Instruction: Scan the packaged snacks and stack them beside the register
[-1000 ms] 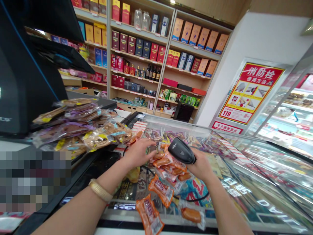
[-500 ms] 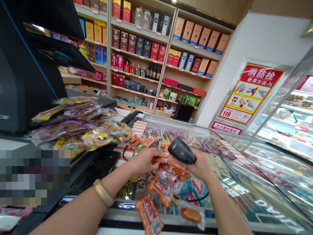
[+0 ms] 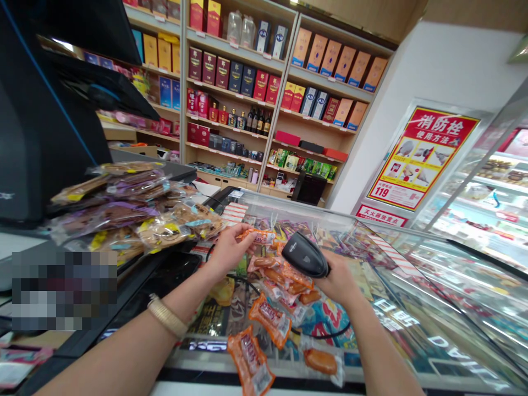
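My left hand point(image 3: 231, 248) pinches an orange-edged sausage packet point(image 3: 263, 237) at the far left of the pile. My right hand point(image 3: 339, 279) is wrapped round the grip of a black barcode scanner point(image 3: 303, 254), its head tilted over the heap. Beneath the scanner lie several more wrapped sausages point(image 3: 275, 276) on the glass counter. Closer to me rest two orange packets, one in the middle point(image 3: 270, 320) and one at the counter's near edge point(image 3: 250, 360). A clear-wrapped sausage point(image 3: 320, 361) lies to their right.
Flat snack packs point(image 3: 132, 206) are stacked at left beside a black checkout terminal point(image 3: 37, 137). A dark phone-like slab point(image 3: 181, 265) lies below them. The scanner's cable point(image 3: 330, 335) loops across the glass. Shelves of boxes point(image 3: 243, 80) stand behind; a glass display case point(image 3: 462, 297) runs right.
My left hand has moved from the middle of the pile to its far left side, bringing a sausage packet along. My right hand and the scanner have hardly moved.
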`<state>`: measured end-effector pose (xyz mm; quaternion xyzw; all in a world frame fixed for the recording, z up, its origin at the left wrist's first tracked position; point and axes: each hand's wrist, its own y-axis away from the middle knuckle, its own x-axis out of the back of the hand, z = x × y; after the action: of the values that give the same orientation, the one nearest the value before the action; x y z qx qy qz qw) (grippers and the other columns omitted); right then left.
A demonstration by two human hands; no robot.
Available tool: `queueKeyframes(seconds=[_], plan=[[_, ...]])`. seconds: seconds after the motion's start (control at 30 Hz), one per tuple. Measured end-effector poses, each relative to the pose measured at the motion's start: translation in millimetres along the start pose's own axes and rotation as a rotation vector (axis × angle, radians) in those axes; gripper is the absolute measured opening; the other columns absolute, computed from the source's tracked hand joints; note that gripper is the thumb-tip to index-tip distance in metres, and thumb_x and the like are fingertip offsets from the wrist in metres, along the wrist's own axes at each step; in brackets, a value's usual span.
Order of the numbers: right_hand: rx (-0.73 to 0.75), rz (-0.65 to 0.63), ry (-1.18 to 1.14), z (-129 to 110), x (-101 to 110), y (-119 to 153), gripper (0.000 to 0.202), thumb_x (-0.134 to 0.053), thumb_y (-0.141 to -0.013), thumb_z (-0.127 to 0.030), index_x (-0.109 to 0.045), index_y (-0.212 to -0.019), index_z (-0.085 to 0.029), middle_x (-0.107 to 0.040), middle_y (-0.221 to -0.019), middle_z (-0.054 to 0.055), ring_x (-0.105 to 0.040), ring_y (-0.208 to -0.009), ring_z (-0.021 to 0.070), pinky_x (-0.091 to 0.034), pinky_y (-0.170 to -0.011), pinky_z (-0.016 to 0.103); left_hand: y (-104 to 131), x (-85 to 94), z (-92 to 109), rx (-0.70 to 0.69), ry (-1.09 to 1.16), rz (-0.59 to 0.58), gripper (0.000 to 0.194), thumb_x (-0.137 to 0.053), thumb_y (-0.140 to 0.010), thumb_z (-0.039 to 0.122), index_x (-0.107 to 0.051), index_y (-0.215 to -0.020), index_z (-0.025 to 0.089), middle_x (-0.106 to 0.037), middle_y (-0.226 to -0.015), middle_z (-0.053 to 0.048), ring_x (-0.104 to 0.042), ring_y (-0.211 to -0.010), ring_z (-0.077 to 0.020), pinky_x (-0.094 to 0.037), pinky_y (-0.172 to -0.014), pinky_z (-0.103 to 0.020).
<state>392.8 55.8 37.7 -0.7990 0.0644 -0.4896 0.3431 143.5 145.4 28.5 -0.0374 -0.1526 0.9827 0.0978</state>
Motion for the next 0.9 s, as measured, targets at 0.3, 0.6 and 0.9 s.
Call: queueKeyframes(seconds=[0.3, 0.6, 0.9], plan=[[-0.002, -0.094, 0.076, -5.8, -2.3, -1.7, 0.017, -0.062, -0.076, -0.025, -0.068, -0.091, -0.022, -0.071, -0.082, 0.004, -0.065, -0.073, 0.0187, -0.047, -0.066, 0.027, -0.1, 1.0, 1.9, -0.055, -0.085, -0.009, 0.032, -0.065, -0.071, 0.045, -0.06, -0.084, 0.016, -0.062, -0.061, 0.003, -0.059, -0.053, -0.0131, -0.048, -0.053, -0.025], [-0.02, -0.071, 0.03, -4.2, -2.8, -1.0, 0.012, -0.06, -0.075, -0.025, -0.066, -0.084, -0.021, -0.069, -0.077, 0.003, -0.062, -0.069, 0.0181, -0.046, -0.064, 0.026, -3.3, 4.9, -2.5, -0.154, -0.28, 0.1, 0.019, -0.058, -0.076, 0.036, -0.056, -0.082, 0.018, -0.061, -0.07, 0.001, -0.06, -0.061, -0.015, -0.05, -0.06, -0.028], [-0.055, -0.043, 0.012, 8.2, -4.4, 1.8, 0.018, -0.059, -0.074, -0.021, -0.066, -0.09, -0.02, -0.07, -0.083, 0.005, -0.063, -0.074, 0.0196, -0.046, -0.069, 0.028, -0.9, 25.4, -2.2, -0.299, -1.391, 0.16, 0.021, -0.052, -0.079, 0.017, -0.07, -0.089, 0.015, -0.061, -0.101, -0.016, -0.057, -0.1, -0.0315, -0.045, -0.085, -0.044]])
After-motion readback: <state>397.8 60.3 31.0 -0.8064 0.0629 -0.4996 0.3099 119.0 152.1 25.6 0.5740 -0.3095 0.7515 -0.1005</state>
